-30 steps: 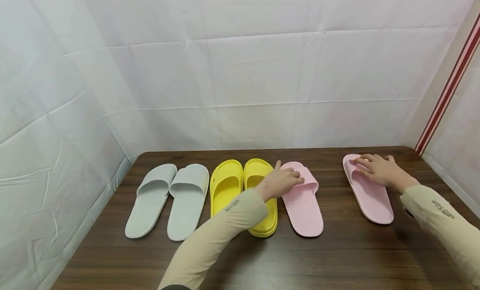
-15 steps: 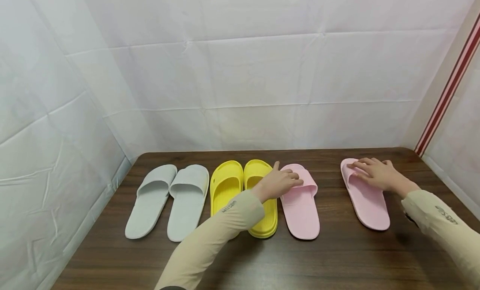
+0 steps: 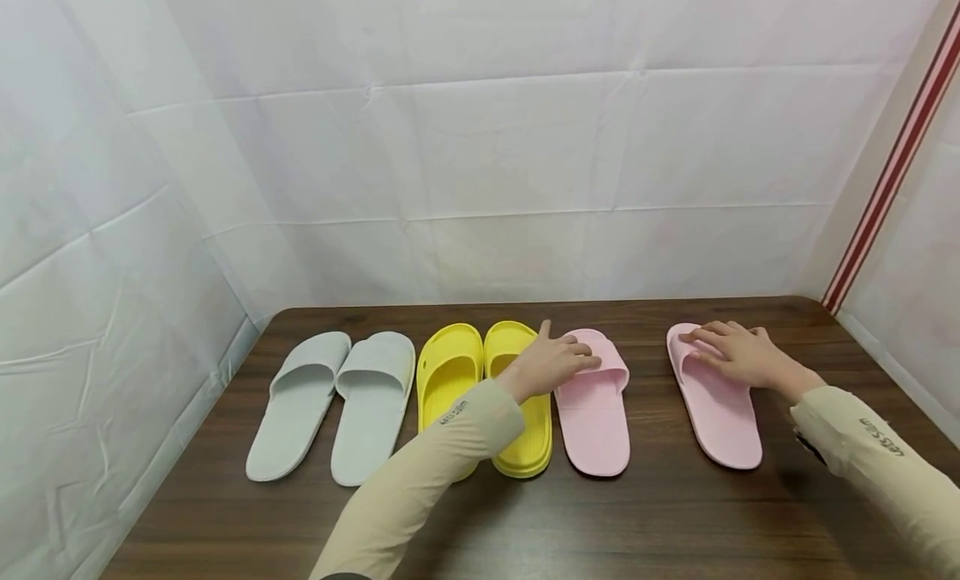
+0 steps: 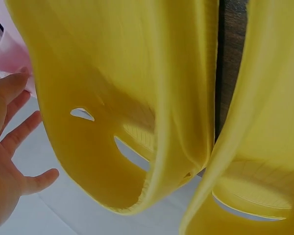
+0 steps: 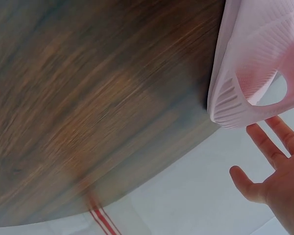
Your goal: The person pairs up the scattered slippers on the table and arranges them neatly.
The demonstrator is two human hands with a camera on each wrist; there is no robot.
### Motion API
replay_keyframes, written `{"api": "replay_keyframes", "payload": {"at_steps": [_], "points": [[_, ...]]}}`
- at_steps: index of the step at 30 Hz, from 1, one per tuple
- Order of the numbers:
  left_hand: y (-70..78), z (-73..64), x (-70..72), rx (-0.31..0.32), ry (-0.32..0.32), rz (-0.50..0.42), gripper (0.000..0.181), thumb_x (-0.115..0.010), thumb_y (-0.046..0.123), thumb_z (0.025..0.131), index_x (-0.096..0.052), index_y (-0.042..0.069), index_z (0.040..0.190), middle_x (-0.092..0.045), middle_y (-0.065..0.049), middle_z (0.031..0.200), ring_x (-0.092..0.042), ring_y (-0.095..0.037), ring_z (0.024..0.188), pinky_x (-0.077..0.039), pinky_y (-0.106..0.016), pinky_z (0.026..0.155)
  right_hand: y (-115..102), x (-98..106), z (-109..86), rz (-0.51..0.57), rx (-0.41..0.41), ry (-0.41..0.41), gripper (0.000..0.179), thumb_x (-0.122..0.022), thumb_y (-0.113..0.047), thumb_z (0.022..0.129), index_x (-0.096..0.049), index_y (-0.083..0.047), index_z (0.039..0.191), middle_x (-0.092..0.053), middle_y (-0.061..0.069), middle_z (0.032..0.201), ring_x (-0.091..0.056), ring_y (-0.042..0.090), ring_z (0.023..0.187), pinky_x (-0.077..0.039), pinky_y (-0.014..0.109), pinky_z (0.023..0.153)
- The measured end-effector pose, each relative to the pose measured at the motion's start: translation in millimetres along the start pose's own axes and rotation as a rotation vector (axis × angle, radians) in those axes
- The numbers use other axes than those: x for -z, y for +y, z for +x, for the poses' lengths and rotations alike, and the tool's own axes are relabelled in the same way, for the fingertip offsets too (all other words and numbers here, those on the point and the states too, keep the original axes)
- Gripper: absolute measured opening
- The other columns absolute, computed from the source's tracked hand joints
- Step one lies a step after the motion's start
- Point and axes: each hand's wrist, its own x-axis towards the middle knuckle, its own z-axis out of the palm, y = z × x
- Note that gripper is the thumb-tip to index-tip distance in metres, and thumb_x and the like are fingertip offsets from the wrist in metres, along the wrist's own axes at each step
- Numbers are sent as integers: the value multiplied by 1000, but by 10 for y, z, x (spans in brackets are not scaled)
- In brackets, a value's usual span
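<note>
Two pink slippers lie toward the right of the table in the head view. My left hand (image 3: pixel 549 363) reaches across a yellow slipper and grips the strap of the nearer pink slipper (image 3: pixel 595 430). Its thumb is hidden there; in the left wrist view the little finger sticks out, and fingers meet the pink slipper's edge. On the far right, my right hand (image 3: pixel 742 359) holds the strap of the other pink slipper (image 3: pixel 720 417), fingers over it and the thumb near its opening. The right wrist view has two fingers against this strap, with another finger spread away.
A yellow pair, with its left slipper (image 3: pixel 450 380) partly under my left sleeve, stands beside the pink slippers. Two pale grey slippers, the outer slipper (image 3: pixel 288 430) angled, lie farther left. White cloth (image 3: pixel 487 147) hangs behind the brown table (image 3: pixel 660 522).
My right hand has drawn its pink slipper leftward and slightly nearer. The left pink slipper's heel has swung left, so it lies straighter. The yellow and grey pairs keep their places.
</note>
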Motion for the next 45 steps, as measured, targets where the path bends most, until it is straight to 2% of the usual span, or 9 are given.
{"api": "replay_keyframes", "payload": {"at_steps": [7,15,36,45], "points": [[-7,20,-23,-2,3,-1,37,-45,16,92,-52,35,123,-55,15,119,-46,-7,116,-29,-59,99,-106,-38,46,15,34,14,38,-46,-43,90,-55,-23,121,-55,8,117,-48,31,108,-33,55,76],[-21,59,-5,8,-18,-10,40,-45,10,92,-52,36,122,-55,16,120,-46,-8,116,-27,-60,99,-188,-71,132,35,31,10,37,-45,-43,90,-54,-25,120,-55,7,117,-46,30,110,-32,55,78],[-24,73,18,-1,-48,-47,41,-44,10,92,-51,36,124,-54,14,123,-46,-8,119,-28,-58,99,-420,-100,308,50,43,11,40,-47,-45,88,-54,-25,122,-54,9,118,-48,30,108,-36,51,74],[-25,91,-14,5,-51,-40,40,-43,12,92,-51,37,123,-55,15,123,-46,-8,119,-27,-58,100,-479,-153,368,63,36,16,38,-48,-46,88,-55,-26,120,-55,7,115,-48,27,107,-35,50,73]]}}
